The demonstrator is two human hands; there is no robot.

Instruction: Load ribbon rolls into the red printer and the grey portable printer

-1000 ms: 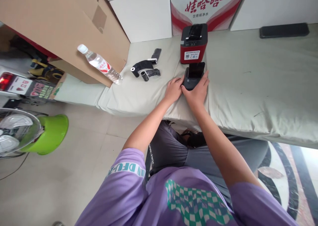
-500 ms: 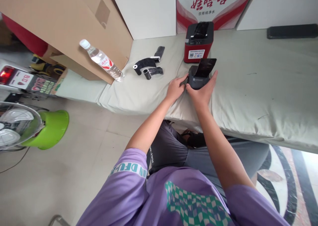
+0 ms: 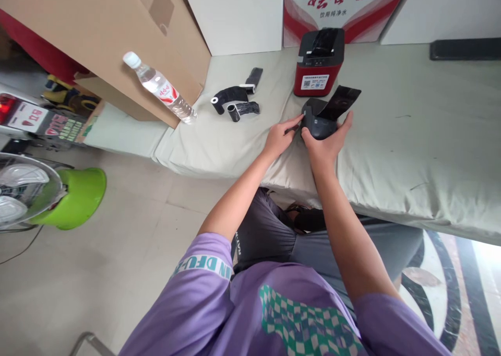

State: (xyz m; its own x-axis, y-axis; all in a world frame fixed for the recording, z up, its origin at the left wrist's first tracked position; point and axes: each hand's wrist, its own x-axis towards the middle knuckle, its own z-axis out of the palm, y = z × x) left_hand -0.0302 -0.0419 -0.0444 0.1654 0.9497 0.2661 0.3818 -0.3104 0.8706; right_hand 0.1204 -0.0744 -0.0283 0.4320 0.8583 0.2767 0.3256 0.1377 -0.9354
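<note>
A small black printer (image 3: 320, 127) rests on the covered bench, with a dark strip of paper (image 3: 340, 103) standing out of its top and leaning right. My right hand (image 3: 329, 143) is wrapped around the printer's near and right sides, thumb at the front left. On the left, my left hand (image 3: 279, 138) has its index finger stretched to touch the printer's side. Its other fingers are partly curled, and a dark patch below the index finger cannot be made out. Just behind stands a larger red and black printer (image 3: 316, 74), also with a dark strip at its top.
Several dark paper rolls (image 3: 235, 99) lie partly unrolled to the left. A water bottle (image 3: 162, 90) stands beside a cardboard box (image 3: 117, 27). A long black object (image 3: 465, 49) lies at the back right. On the floor at left are a fan (image 3: 23, 189) and a green stool (image 3: 80, 197).
The small printer has turned slightly, and its paper strip now leans further right. My left index finger has moved forward along its side. The camera view has shifted a little.
</note>
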